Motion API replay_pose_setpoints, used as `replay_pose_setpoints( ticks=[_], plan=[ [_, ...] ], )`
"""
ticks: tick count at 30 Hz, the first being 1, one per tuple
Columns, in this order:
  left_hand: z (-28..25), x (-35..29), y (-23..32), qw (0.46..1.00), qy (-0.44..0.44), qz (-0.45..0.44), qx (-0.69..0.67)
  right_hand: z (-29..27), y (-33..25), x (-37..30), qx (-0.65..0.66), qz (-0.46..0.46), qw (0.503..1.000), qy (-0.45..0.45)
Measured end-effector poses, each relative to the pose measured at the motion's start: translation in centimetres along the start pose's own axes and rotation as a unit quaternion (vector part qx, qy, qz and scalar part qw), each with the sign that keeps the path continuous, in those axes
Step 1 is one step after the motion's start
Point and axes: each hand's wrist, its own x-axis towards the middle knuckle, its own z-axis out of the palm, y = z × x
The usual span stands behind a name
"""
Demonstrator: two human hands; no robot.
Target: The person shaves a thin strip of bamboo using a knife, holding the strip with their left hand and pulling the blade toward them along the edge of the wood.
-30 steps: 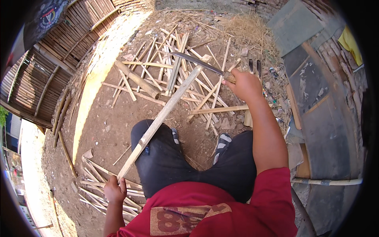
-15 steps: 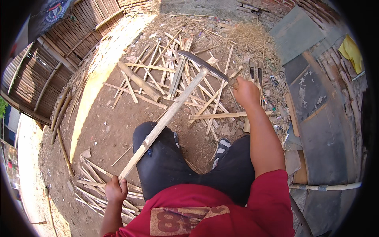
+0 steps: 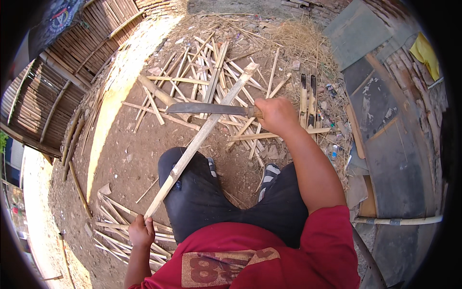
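A long pale strip of split bamboo (image 3: 192, 147) slants from lower left to upper right across my bent knee. My left hand (image 3: 142, 232) is closed round its near end. In my right hand (image 3: 276, 115) is the wooden handle of a machete (image 3: 207, 108), held out ahead of my knees. The dark blade points left and crosses the strip partway below its far end. Whether the edge bites into the strip I cannot tell.
Split sticks (image 3: 216, 72) lie in a loose heap ahead, with a thick bamboo pole (image 3: 161, 94) at its left. More strips (image 3: 130, 241) are piled beside my left hand. Dark boards (image 3: 380, 111) lean at right; a bamboo-slat wall (image 3: 96, 43) stands at far left.
The machete has moved down along the strip, from near its far end toward my knee, and its blade has swung to point straight left. My left hand keeps its hold.
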Motion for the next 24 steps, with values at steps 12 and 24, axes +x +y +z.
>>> replay_pose_setpoints(
  ticks=[12, 24],
  plan=[
    [-0.1, 0.5, 0.0, 0.999, 0.014, 0.019, 0.022, 1.1, 5.2, -0.2, 0.047, 0.29, 0.956, -0.002],
    [-0.3, 0.0, 0.7, 1.0, 0.006, 0.009, 0.0, 0.5, 0.2, -0.2, 0.037, -0.04, 0.996, 0.064]
  ],
)
